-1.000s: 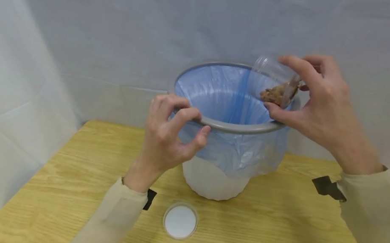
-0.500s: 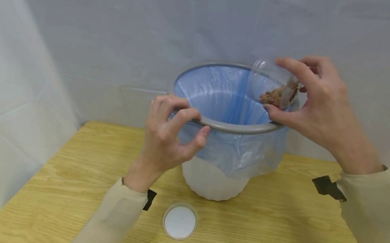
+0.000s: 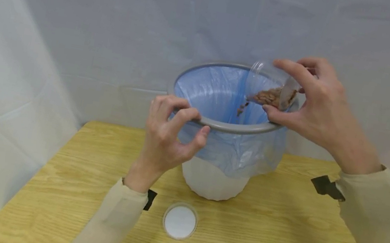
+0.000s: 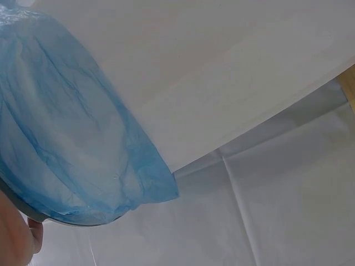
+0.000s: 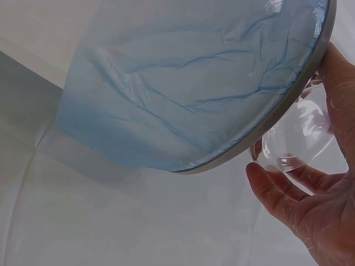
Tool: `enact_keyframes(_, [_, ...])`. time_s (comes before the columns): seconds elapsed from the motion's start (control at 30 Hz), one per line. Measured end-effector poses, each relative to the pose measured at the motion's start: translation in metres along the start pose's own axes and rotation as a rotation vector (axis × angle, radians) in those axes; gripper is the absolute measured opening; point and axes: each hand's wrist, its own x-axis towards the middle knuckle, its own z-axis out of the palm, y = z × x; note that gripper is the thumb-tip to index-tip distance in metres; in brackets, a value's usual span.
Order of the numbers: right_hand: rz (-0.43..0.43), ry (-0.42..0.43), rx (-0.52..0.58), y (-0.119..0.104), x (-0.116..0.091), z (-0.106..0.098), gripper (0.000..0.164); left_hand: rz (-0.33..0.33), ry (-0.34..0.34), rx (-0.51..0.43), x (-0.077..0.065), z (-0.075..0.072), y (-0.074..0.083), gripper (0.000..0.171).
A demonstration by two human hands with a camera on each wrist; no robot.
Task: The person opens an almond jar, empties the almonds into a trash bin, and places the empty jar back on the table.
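Observation:
A white trash can lined with a blue plastic bag stands on the wooden table. My left hand grips its grey rim at the near left, fingers hooked over the top and thumb outside. On the far right side, my right hand holds a clear plastic cup between thumb and fingers, tipped with its mouth toward the can. Brown nut-like pieces lie along the cup's lower side, and several fall into the lined can. In the right wrist view, the cup shows just beyond the rim.
A small round clear-edged lid or dish with a white face lies on the wooden table in front of the can. Pale plastic sheeting hangs behind the table and along its left side.
The cup has tilted further over the can. Its brown pieces have slid toward the mouth, and some now drop out. The left hand has stayed on the rim.

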Motion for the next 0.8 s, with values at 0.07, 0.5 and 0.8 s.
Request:
enact_keyframes(0.07, [0.004,0.004,0.007,-0.0001,0.0003,0.0002,0.076,0.001,0.0,-0.001,0.0001,-0.0001,-0.0002,0.028])
enact_keyframes(0.5, [0.001,0.007,0.004,-0.0009,0.0025,-0.0009,0.074,-0.003,-0.007,0.002,0.0003,-0.0002,-0.0005,0.029])
enact_keyframes(0.8, [0.001,0.007,0.005,0.0005,0.0036,-0.0024,0.077,-0.003,-0.009,0.004,0.0002,0.0002,-0.0006,0.028])
